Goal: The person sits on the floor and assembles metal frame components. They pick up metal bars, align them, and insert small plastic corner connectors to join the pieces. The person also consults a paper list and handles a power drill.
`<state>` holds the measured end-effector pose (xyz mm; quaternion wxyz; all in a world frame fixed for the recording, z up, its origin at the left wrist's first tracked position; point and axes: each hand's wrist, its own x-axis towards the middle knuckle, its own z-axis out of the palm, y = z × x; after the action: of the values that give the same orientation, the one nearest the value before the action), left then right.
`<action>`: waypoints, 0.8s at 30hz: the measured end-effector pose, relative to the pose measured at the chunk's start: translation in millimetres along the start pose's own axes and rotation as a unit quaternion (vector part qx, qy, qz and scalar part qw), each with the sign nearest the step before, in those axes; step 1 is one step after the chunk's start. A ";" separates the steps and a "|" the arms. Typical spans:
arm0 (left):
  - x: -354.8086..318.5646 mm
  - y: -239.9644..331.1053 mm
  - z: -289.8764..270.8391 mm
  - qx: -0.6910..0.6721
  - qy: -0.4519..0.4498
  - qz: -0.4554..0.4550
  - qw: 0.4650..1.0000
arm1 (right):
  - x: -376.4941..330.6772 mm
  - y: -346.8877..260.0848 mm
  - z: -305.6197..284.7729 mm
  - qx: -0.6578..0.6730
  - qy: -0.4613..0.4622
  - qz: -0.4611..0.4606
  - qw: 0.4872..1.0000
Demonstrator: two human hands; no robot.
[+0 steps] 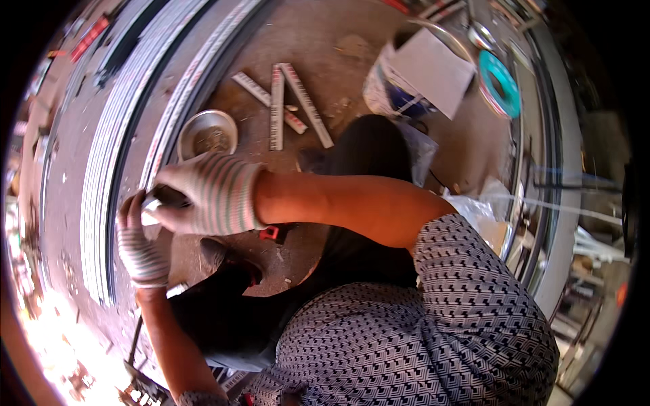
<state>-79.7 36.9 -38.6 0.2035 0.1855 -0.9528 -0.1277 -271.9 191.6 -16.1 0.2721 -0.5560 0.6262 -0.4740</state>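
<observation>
Left of centre, just beyond the dark-clad knees, both gloved hands meet at a small dark, shiny piece (168,197); too blurred to say what it is. Right hand (206,193): reaches across from the right, fingers closed around the piece. Left hand (141,247): comes up from below, fingers raised to the near left end of it; can't tell if it's gripping or only steadying. Both gloves are striped knit. Metal bowl (208,135) sits just beyond the right hand, small bits in the bottom. Long pale strips (122,159) run up the left side in bundles. Three short strips (277,108) lie on the brown floor (311,34) past the bowl, one upright in view, two slanted, overlapping in part. Farther right: bucket (379,88) with a cardboard sheet (433,71) across its top, teal ring-shaped roll (500,84) just beside it. Red object (273,233) on the floor below the right wrist, partly hidden. Clear plastic bag (477,213) near the right elbow.
</observation>
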 end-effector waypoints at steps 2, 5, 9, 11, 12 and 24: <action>3.0 -7.4 1.5 -0.033 -0.007 -0.019 0.999 | -16.0 -1.7 -15.6 0.011 0.080 -0.048 0.996; -1.6 -32.2 -7.9 -0.019 -0.045 -0.129 0.991 | -46.3 11.1 -44.6 -0.101 0.239 -0.145 0.955; -5.3 -64.2 -5.4 -0.020 -0.022 -0.117 0.993 | -137.6 34.2 -104.6 -0.119 0.409 0.035 0.904; -8.9 -79.9 -14.7 -0.008 -0.033 -0.161 0.986 | -191.5 47.6 -131.5 -0.140 0.419 0.159 0.883; -12.3 -86.8 -20.2 -0.012 -0.044 -0.187 0.981 | -217.4 59.2 -138.1 -0.165 0.443 0.198 0.859; -5.6 -94.5 0.0 -0.097 -0.090 -0.214 0.968 | -509.8 110.0 -136.4 -0.145 0.405 0.545 0.720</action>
<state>-46.4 -45.7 -70.7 0.1016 0.3520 -0.8886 -0.2759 -319.4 710.4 -154.7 0.1202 0.0933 0.9325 -0.3275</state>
